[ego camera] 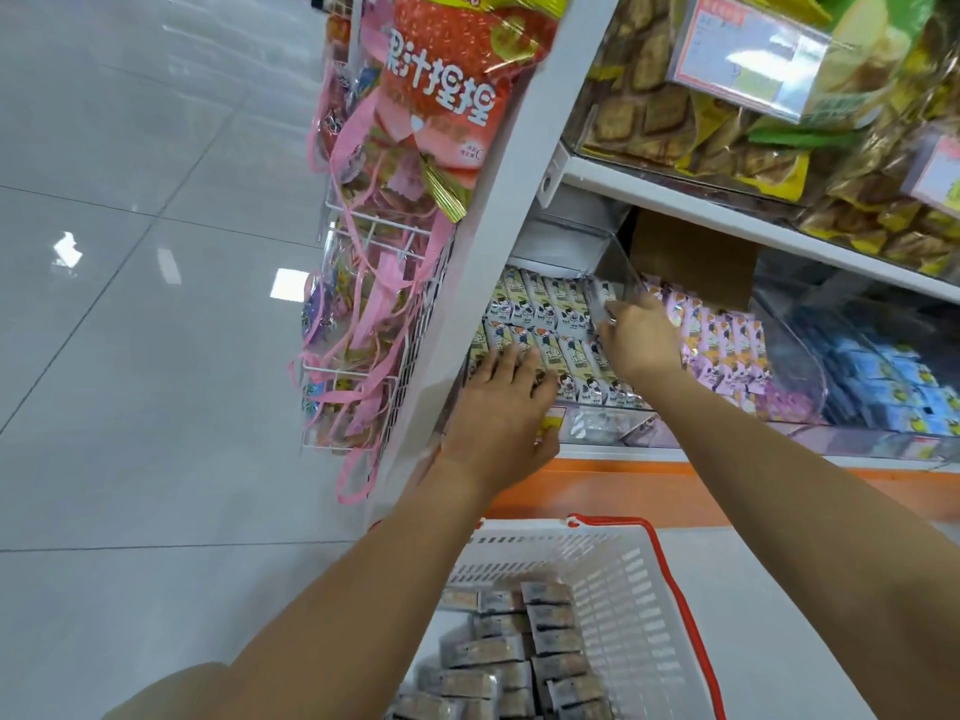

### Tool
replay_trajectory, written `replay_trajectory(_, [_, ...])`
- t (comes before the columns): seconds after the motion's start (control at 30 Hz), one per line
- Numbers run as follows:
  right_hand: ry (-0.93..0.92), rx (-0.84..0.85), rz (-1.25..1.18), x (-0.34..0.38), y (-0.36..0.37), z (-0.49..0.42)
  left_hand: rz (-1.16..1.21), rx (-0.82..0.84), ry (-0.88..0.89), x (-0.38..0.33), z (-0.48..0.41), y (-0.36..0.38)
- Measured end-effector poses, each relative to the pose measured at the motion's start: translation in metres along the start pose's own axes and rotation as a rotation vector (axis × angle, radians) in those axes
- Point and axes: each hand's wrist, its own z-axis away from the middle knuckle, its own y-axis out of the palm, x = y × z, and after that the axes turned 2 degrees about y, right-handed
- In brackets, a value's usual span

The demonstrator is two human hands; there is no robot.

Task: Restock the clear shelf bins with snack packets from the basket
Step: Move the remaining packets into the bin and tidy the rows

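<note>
Low in the head view, two bare forearms reach over a white basket (623,579) with a red handle, which stands on the floor below the shelf. Snack packets (550,621) fill it in stacked rows, their long axes lying across the basket.

Above it, the leftmost clear bin (615,265) on the lower shelf holds shelved packets (550,304) in tidy rows, long axes running from the shelf front toward the back. The left hand (498,413) lies flat on the front row, fingers straight and together, gripping nothing. The right hand (644,343) sits at the bin's right wall with fingers curled; whether they pinch a packet or the wall I cannot tell.

Pink packets (727,345) and blue packets (883,376) fill the neighbouring bins.
</note>
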Motion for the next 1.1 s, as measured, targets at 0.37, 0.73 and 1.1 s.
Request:
replay_trajectory(0.37, [-0.011, 0.064, -0.145, -0.008, 0.001, 0.004, 0.006, 0.016, 0.001, 0.000, 0.001, -0.003])
replay_trajectory(0.73, [-0.199, -0.227, -0.716, -0.014, -0.013, 0.110, -0.064, -0.031, 0.070, -0.011, 0.013, -0.012])
replay_trajectory(1.1, [0.017, 0.209, -0.675, -0.056, 0.126, 0.238, -0.140, 0.448, 0.180, -0.051, 0.087, 0.080])
